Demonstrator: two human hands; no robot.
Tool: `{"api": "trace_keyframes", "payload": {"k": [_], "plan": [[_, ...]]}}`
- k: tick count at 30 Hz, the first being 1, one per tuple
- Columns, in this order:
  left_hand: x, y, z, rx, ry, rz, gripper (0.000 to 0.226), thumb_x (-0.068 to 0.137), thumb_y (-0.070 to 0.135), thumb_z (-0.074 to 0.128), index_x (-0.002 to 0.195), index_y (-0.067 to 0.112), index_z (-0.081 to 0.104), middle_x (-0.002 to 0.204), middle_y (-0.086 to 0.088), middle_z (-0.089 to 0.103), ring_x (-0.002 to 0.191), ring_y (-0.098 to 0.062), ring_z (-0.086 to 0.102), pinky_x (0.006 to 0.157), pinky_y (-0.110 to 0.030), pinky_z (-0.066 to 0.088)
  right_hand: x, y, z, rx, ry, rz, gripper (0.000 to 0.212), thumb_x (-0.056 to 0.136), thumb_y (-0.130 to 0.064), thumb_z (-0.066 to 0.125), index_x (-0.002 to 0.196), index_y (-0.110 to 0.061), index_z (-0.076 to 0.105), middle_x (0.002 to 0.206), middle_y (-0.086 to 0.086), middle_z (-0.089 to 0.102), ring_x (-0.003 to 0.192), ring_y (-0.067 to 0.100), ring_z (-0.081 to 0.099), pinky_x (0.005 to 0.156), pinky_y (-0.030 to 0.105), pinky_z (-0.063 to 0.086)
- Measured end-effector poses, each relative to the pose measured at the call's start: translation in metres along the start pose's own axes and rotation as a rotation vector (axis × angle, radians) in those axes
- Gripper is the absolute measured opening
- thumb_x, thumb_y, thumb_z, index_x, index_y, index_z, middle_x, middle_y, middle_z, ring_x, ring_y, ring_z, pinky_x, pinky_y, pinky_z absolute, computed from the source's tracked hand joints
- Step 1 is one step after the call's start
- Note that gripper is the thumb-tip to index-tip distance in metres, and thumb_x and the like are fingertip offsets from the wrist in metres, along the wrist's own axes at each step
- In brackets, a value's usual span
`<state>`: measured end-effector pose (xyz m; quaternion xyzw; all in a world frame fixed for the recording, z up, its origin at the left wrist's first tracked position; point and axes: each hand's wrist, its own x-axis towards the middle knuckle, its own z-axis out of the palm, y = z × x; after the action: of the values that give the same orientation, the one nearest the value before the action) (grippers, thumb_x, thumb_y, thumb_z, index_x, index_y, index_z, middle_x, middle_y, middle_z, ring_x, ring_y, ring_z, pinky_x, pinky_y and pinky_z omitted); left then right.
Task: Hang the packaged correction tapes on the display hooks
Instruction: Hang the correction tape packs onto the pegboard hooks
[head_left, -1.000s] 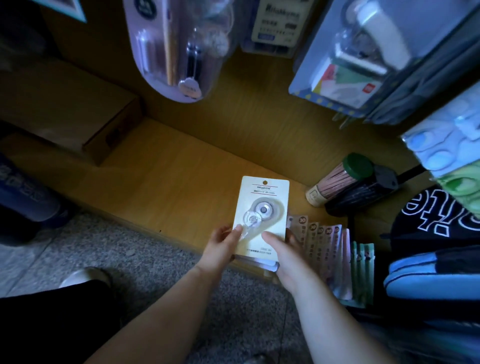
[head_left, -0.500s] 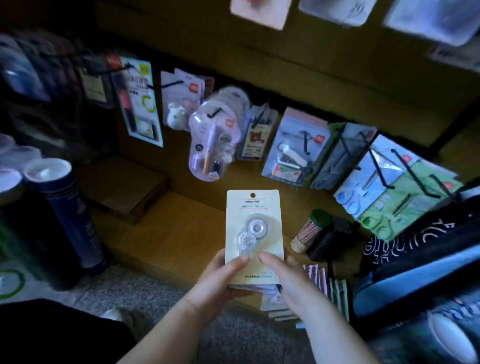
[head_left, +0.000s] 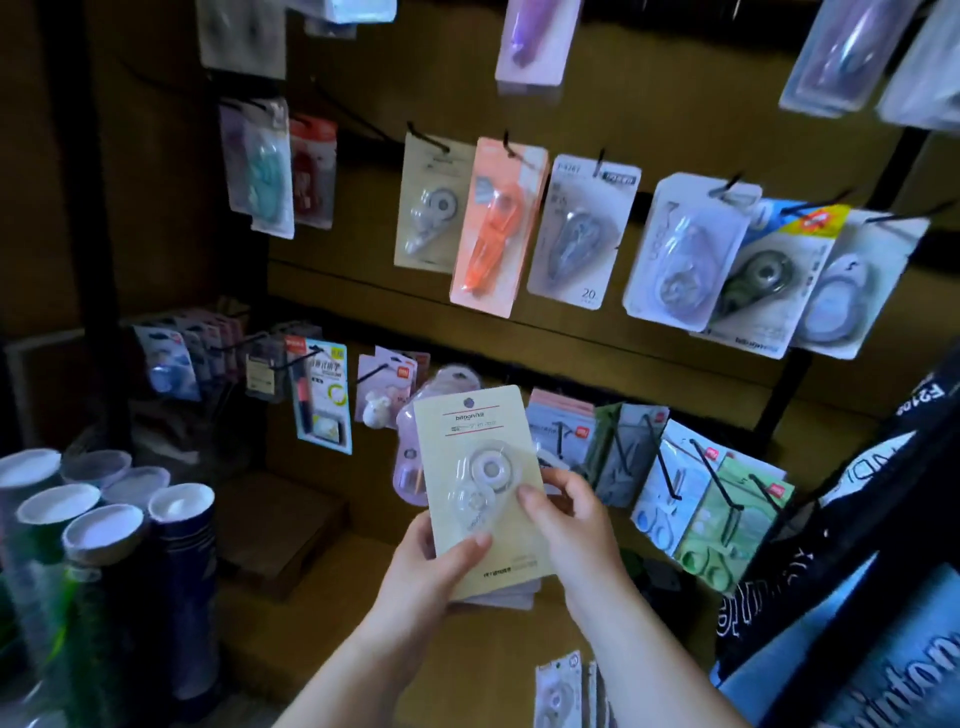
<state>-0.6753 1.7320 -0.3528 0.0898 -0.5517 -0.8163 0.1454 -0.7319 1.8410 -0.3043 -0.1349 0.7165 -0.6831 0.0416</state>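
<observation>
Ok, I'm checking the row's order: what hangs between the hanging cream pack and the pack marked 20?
An orange pack hangs there, on its own hook, shown in the head view.

Stack of correction tape packs (head_left: 475, 493) raised.
I've lifted it up toward the display hooks (head_left: 661, 457); my right hand (head_left: 571, 514) has slid higher along its edge.

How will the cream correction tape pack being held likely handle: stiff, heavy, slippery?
Probably stiff: the cream pack stands flat, unsupported at its top, without drooping. Likely light: left hand and right hand hold several stacked packs. Its clear blister looks glossy, maybe slippery.
</observation>
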Motion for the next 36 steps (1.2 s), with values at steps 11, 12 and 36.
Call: {"api": "trace_keyframes", "payload": {"k": [11, 12, 36], "plan": [[0.015, 0.07, -0.009, -0.008, 0.009, 0.162, 0.041, 0.06, 0.027, 0.072, 0.097, 0.025, 0.054, 0.1, -0.004, 0.067, 0.092, -0.022, 0.065, 0.072, -0.033, 0.055, 0.018, -0.055, 0.04, -0.161, 0.056, -0.152, 0.012, 0.088, -0.035, 0.054, 0.087, -0.023, 0.055, 0.091, 0.001, 0.066, 0.083, 0.014, 0.062, 0.058, 0.022, 0.05], [0.018, 0.075, -0.012, -0.01, 0.007, 0.169, 0.047, 0.057, 0.029, 0.076, 0.098, 0.024, 0.054, 0.1, -0.005, 0.068, 0.092, -0.022, 0.066, 0.074, -0.035, 0.055, 0.021, -0.058, 0.044, -0.155, 0.057, -0.154, 0.013, 0.089, -0.035, 0.053, 0.086, -0.023, 0.054, 0.09, 0.001, 0.066, 0.082, 0.014, 0.062, 0.058, 0.023, 0.05], [0.07, 0.139, -0.052, -0.118, 0.049, 0.294, 0.044, 0.06, 0.017, 0.074, 0.1, 0.023, 0.056, 0.084, -0.001, 0.074, 0.07, -0.015, 0.072, 0.055, -0.023, 0.056, 0.094, -0.125, 0.1, -0.072, 0.066, -0.263, 0.018, 0.093, -0.024, 0.045, 0.075, -0.021, 0.048, 0.076, 0.002, 0.058, 0.071, 0.019, 0.055, 0.062, 0.03, 0.044]]}}
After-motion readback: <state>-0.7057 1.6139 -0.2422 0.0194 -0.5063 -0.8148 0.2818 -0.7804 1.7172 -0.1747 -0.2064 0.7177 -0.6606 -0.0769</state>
